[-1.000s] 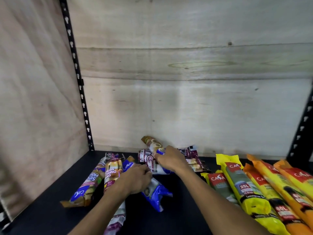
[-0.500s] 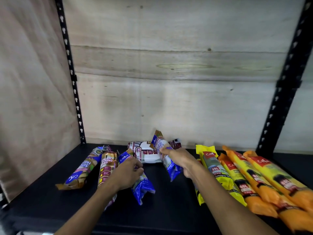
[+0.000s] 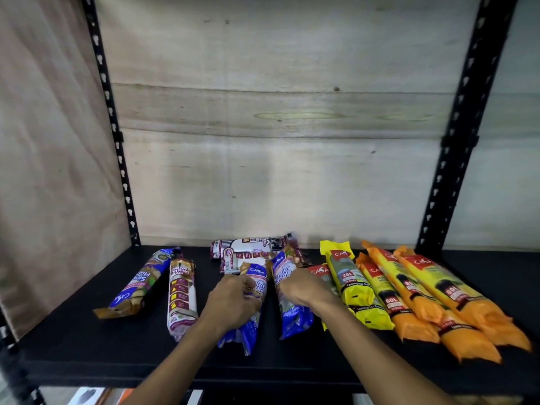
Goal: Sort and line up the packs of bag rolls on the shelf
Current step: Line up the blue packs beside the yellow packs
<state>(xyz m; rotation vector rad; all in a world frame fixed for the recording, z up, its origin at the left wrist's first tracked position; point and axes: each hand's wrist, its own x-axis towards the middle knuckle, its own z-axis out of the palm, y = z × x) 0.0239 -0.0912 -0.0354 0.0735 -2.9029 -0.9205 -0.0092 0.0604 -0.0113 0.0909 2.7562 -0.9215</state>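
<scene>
I see my left hand [image 3: 230, 302] curled around a blue pack [image 3: 254, 290] near the middle of the black shelf [image 3: 87, 340], fingers pressed onto its upper half while its lower end sticks out toward me. My right hand [image 3: 304, 290] is clamped the same way on a second blue pack [image 3: 292, 317] just beside it, both lying front to back. Behind them two white and maroon packs [image 3: 248, 249] lie crosswise against the back, touching the tops of the blue ones. To the left, apart from my hands, a white draw-string pack [image 3: 181, 296] lies lengthwise, and beyond it a third blue pack [image 3: 137, 285] sits slanted. To the right, touching my right wrist, the yellow packs [image 3: 350, 282] crowd in, then the orange packs [image 3: 432, 305], overlapping in a row. A plywood back wall [image 3: 277, 127] and black slotted uprights [image 3: 467, 127] close it in
</scene>
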